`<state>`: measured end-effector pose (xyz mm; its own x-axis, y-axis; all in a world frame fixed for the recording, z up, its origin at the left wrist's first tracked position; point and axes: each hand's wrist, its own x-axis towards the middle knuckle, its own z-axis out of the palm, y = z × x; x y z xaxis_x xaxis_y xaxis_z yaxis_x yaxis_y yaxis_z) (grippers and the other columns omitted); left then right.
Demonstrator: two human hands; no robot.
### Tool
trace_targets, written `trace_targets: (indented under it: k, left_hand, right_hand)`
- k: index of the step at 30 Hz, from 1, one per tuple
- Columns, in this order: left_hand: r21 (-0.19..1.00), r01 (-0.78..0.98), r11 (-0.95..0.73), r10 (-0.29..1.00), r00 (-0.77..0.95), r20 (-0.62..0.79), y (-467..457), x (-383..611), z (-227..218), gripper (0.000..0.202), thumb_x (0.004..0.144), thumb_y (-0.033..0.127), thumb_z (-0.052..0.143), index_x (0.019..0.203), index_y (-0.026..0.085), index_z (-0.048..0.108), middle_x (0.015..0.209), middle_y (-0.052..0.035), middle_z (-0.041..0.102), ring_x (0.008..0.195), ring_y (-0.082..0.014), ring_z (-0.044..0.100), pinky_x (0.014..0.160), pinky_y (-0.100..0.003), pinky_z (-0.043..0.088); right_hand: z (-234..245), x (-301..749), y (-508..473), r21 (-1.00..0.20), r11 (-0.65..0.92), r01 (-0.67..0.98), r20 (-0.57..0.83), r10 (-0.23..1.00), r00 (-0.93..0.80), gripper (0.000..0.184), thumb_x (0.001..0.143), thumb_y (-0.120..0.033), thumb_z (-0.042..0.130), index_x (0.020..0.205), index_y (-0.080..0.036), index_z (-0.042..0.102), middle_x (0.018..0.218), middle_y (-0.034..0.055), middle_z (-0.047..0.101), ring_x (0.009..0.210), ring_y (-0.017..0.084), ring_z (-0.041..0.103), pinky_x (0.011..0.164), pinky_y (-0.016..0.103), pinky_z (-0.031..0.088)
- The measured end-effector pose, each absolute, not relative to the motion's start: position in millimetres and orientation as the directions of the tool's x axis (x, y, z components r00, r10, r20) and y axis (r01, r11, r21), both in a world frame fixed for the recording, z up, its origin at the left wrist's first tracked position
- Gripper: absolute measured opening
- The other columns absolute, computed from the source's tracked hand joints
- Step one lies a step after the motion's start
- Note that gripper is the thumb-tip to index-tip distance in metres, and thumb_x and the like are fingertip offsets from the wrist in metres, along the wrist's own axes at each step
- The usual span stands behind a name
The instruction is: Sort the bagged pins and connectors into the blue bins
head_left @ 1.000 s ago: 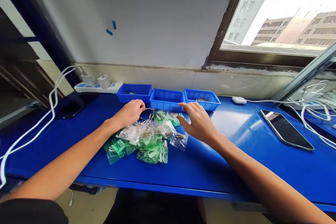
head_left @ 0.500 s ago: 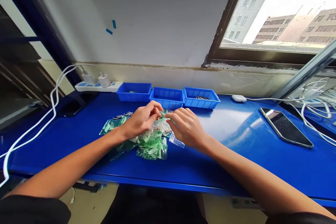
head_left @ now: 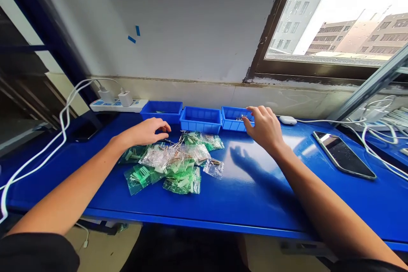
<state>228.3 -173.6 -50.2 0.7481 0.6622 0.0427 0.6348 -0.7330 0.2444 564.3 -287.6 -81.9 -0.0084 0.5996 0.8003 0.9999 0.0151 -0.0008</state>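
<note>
The right hand has moved from the packets on the counter to the rightmost bin, fingers spread; the left hand has drawn leftward, fingers curled, any pinch unclear.

L hand nr pile of bagged pcs on blue surface; R hand at RH bin.
</note>
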Motion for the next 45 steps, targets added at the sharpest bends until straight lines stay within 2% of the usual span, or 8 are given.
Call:
trace_targets:
  k: [5,16,22,26,30,32,41,45]
  left_hand:
    - [0.183,0.624,-0.759,0.626,0.778,-0.054,-167,226,-60,0.02,0.08,0.033,0.046,0.077,0.018,0.06,0.088,-0.0089,0.061,0.086,-0.023,0.054,0.073,-0.032,0.041]
    - [0.324,0.37,-0.871,0.441,0.88,0.179,-240,270,-58,0.02,0.09,0.027,0.036,0.083,0.017,0.052,0.09,-0.0067,0.056,0.088,-0.0206,0.049,0.081,-0.034,0.04]
    - [0.369,0.378,-0.849,0.461,0.871,0.168,-236,266,-55,0.023,0.091,0.032,0.036,0.088,0.018,0.054,0.092,-0.0061,0.058,0.091,-0.0203,0.05,0.082,-0.033,0.041]
    - [0.307,0.559,-0.77,0.619,0.771,0.15,-198,236,-42,0.026,0.086,0.036,0.041,0.098,0.018,0.057,0.101,-0.0072,0.061,0.093,-0.0211,0.055,0.083,-0.033,0.041]
    - [0.257,0.725,-0.639,0.739,0.672,-0.055,-159,208,-46,0.024,0.072,0.035,0.052,0.087,0.02,0.062,0.09,-0.008,0.065,0.078,-0.0215,0.059,0.067,-0.03,0.043]
    - [0.278,0.731,-0.623,0.735,0.669,-0.113,-148,202,-53,0.021,0.069,0.035,0.053,0.081,0.02,0.062,0.082,-0.0061,0.065,0.069,-0.0194,0.058,0.06,-0.027,0.041]
    - [0.305,0.669,-0.678,0.694,0.719,-0.035,-170,224,-57,0.021,0.081,0.034,0.043,0.081,0.019,0.057,0.085,-0.0075,0.062,0.07,-0.0176,0.055,0.062,-0.028,0.04]
    - [0.345,0.462,-0.817,0.518,0.851,0.089,-211,248,-52,0.023,0.088,0.034,0.039,0.082,0.018,0.054,0.086,-0.0063,0.057,0.08,-0.0191,0.053,0.071,-0.03,0.04]
  right_hand:
    - [-89,551,-287,-0.009,0.074,0.997,0.737,0.674,-0.043,0.03,0.085,-0.03,0.049,0.107,-0.013,0.059,0.09,0.0134,0.061,0.087,0.028,0.051,0.073,0.042,0.043]
    - [-93,464,-315,0.041,0.535,0.844,0.665,0.616,-0.423,0.016,0.09,-0.027,0.049,0.095,-0.017,0.06,0.083,0.0072,0.064,0.078,0.02,0.054,0.067,0.033,0.04]
    - [-90,463,-310,0.133,0.512,0.849,0.701,0.557,-0.445,0.025,0.093,-0.023,0.042,0.076,-0.019,0.059,0.07,0.0037,0.061,0.066,0.016,0.049,0.06,0.03,0.036]
    - [-85,499,-297,0.061,0.339,0.939,0.798,0.548,-0.25,0.025,0.093,-0.025,0.041,0.072,-0.02,0.056,0.068,0.0043,0.059,0.067,0.017,0.051,0.063,0.031,0.038]
    - [-86,546,-286,-0.132,0.136,0.982,0.843,0.536,0.039,0.017,0.088,-0.035,0.048,0.092,-0.02,0.055,0.08,0.0065,0.059,0.076,0.023,0.053,0.07,0.037,0.043]
    - [-88,553,-285,-0.195,0.123,0.973,0.829,0.551,0.097,0.032,0.085,-0.041,0.052,0.107,-0.019,0.051,0.089,0.009,0.058,0.083,0.026,0.054,0.075,0.041,0.044]
    - [-84,479,-313,-0.146,0.409,0.901,0.721,0.667,-0.186,0.035,0.088,-0.035,0.049,0.117,-0.017,0.046,0.097,0.0122,0.059,0.091,0.026,0.052,0.077,0.041,0.044]
    - [-91,460,-319,-0.115,0.497,0.86,0.686,0.666,-0.293,0.024,0.088,-0.029,0.051,0.108,-0.016,0.052,0.094,0.0109,0.062,0.088,0.024,0.053,0.073,0.037,0.044]
